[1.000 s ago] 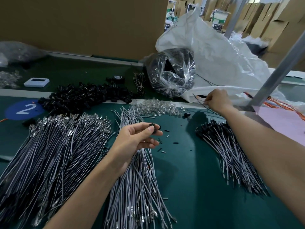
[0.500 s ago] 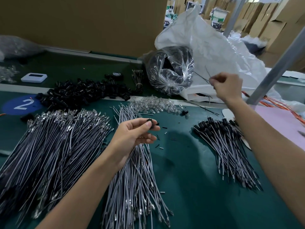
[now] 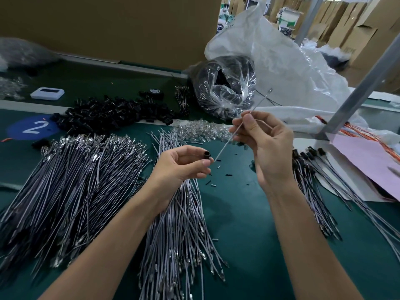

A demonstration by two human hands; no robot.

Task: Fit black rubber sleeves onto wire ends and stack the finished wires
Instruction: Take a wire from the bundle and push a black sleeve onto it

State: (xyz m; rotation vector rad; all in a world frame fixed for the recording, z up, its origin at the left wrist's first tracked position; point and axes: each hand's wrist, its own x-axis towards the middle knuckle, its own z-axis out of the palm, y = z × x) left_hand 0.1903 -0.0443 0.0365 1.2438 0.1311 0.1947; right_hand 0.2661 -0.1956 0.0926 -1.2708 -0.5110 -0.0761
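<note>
This is a factory assembly floor, at a numbered station on a wire line. The long dark green bench mat (image 3: 249, 213) carries a round blue marker with a white 2 (image 3: 32, 127), bulk heaps of thin grey wires with metal terminals (image 3: 71, 180) and a loose pile of black rubber sleeves (image 3: 112, 114). Behind stand tall brown cardboard cartons (image 3: 363, 33), a big white plastic sack (image 3: 281, 57) and a grey metal post (image 3: 363, 83). Far back there are possibly more workbenches (image 3: 285, 17).
</note>
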